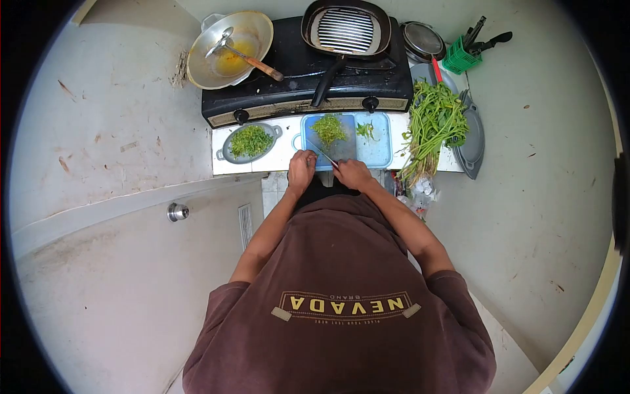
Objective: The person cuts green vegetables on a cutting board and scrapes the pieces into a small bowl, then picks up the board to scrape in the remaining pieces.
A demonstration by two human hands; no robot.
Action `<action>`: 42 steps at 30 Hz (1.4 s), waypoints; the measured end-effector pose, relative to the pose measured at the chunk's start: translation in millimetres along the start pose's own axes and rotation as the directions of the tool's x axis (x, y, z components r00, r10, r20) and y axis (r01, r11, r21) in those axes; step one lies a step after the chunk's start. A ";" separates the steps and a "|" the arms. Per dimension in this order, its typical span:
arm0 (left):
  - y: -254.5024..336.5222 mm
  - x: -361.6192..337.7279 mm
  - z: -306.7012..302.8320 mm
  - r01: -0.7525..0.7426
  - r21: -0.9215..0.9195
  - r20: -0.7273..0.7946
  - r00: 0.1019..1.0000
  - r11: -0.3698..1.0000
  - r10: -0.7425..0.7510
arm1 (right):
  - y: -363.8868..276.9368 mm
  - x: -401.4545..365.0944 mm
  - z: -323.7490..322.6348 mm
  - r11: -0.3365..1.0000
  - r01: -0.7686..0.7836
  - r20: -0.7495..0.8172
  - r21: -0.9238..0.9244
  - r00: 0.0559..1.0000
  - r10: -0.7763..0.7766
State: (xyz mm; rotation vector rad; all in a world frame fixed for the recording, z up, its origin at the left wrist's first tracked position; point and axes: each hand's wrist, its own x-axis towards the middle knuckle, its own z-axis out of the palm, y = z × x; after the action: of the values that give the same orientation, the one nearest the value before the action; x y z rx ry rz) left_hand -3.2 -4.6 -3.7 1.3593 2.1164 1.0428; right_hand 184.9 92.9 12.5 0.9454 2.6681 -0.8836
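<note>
My right hand (353,175) is closed around the handle of a knife (323,153), whose thin blade points up and left over the blue cutting board (382,156). At the board's lower left edge is my left hand (302,169), its fingers curled close to the blade; whatever they pinch is hidden. A heap of chopped greens (328,129) lies on the board beyond the blade. Right of that heap are a few loose green leaves (366,131).
Left of the board, a grey oval dish (222,155) holds chopped greens. Long-stemmed leafy greens (433,125) are piled at right. Behind is a black stove (289,79) with a wok (195,65), spatula (259,65) and grill pan (307,29). A green basket (461,59) holds utensils.
</note>
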 end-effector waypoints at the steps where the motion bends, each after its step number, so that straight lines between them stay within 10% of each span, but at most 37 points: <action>1: 0.7 -0.9 -0.3 -0.010 0.012 -0.005 1.000 1.000 0.010 | -1.2 -2.4 -0.9 1.000 0.011 0.009 0.002 1.000 -0.011; 17: 3.3 -4.9 -2.7 -0.198 0.145 -0.031 0.978 0.969 0.205 | -7.1 1.3 7.1 0.998 0.043 -0.046 -0.040 0.998 -0.044; 26: 6.4 -3.0 0.0 0.034 0.065 -0.027 0.999 0.997 -0.033 | -0.5 -2.6 6.0 0.999 0.021 -0.044 -0.027 0.999 -0.022; 42: 5.1 -3.2 5.6 0.015 0.010 -0.070 0.997 1.000 -0.015 | -4.6 4.7 11.4 0.997 0.072 -0.037 -0.027 0.997 -0.073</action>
State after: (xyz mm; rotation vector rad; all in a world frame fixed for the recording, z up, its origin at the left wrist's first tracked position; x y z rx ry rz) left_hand 5.0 -4.2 -3.5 1.3279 2.1818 1.0897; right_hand 178.0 85.9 3.9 0.8726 2.7551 -0.8516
